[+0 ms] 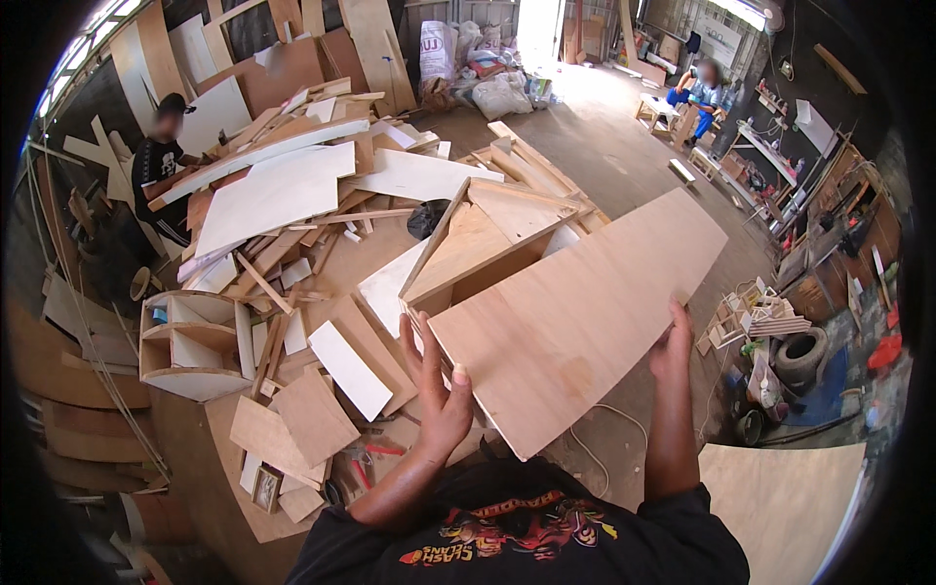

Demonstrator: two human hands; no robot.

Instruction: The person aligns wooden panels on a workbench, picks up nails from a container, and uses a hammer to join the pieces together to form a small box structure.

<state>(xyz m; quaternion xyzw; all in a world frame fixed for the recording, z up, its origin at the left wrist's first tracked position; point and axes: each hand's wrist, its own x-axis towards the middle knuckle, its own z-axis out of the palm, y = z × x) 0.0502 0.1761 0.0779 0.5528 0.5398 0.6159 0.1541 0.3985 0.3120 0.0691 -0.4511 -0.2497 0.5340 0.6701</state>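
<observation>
A broad, tapering plywood panel [585, 312] slants in front of me, its wide face toward me and its far right end raised. My left hand [444, 395] holds its left edge, thumb along the edge and fingers stretched up beside it. My right hand [673, 346] grips the near right edge, fingers partly hidden behind the wood. Just beyond the panel stands an open wooden box frame [439, 249] with a triangular plywood piece in it. The panel covers part of that frame, and I cannot tell whether they touch.
Heaped boards and offcuts [273, 200] fill the left, beside a curved shelf unit [200, 346]. Red-handled pliers [361, 473] lie near my left forearm. A cable [609, 458] runs on the floor. One person [166, 166] is at far left, another [697, 97] at far right.
</observation>
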